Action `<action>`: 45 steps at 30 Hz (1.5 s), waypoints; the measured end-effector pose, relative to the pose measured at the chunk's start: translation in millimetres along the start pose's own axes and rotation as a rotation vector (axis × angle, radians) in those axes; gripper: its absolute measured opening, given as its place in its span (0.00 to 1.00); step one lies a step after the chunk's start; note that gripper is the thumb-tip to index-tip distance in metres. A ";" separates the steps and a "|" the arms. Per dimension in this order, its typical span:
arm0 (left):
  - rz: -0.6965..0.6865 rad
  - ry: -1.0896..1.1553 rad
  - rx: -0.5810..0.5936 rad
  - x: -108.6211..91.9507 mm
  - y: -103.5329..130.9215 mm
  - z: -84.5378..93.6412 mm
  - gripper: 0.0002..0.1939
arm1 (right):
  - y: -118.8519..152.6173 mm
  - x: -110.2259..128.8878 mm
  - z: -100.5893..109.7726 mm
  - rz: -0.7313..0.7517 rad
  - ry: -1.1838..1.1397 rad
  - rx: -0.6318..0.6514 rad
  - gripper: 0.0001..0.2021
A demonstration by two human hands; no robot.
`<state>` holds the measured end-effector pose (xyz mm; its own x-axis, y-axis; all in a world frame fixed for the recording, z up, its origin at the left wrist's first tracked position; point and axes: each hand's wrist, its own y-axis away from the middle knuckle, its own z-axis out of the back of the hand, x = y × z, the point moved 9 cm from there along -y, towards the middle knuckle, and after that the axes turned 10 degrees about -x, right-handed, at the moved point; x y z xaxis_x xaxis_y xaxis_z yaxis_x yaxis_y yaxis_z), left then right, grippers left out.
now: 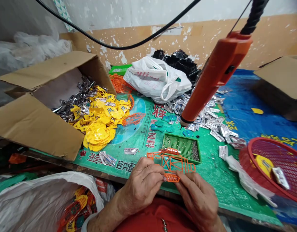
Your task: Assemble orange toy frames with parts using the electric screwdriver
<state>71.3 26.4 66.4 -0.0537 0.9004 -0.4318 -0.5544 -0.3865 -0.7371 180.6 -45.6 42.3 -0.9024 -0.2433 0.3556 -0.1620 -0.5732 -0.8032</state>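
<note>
Two bare hands are at work at the near edge of the table (143, 141). The left hand (145, 180) has its fingers curled in, thumb and fingertips pinching the left end of a small orange lattice piece (171, 178). The right hand (199, 193) pinches the right end of that piece, fingers drawn in likewise. The piece sits between the fingertips, near side of a larger orange frame (179, 166); whether the two are joined cannot be told.

Just beyond is a green mesh tray (199, 151) with small metal parts gathered toward its right side. A red power tool (216, 77) hangs tilted, its tip low near scattered silver pieces (208, 117). To the left, yellow parts (100, 129) are heaped at the mouth of a cardboard box (37, 125). A red basket (276, 149) is at the right, holding one yellow and one silver piece in view.
</note>
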 end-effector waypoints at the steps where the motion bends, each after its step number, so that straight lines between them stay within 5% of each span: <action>1: 0.005 0.006 0.002 -0.2 0.1 0.0 0.11 | -0.3 0.6 0.6 0.004 0.003 -0.002 0.09; 15: 0.038 0.005 0.018 0.8 2.3 1.7 0.26 | -0.1 8.6 4.4 0.086 0.078 -0.013 0.05; 29: 0.022 0.051 0.113 4.6 4.3 -8.0 0.15 | 3.9 11.9 9.2 0.095 0.055 -0.069 0.10; 45: -0.002 0.028 0.187 5.1 7.3 -19.2 0.14 | 8.5 2.4 13.4 0.021 -0.023 -0.078 0.11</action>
<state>82.9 24.3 48.9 -0.0312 0.8942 -0.4466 -0.6990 -0.3389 -0.6297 182.5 -61.6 42.7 -0.8965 -0.2730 0.3489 -0.1750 -0.5053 -0.8450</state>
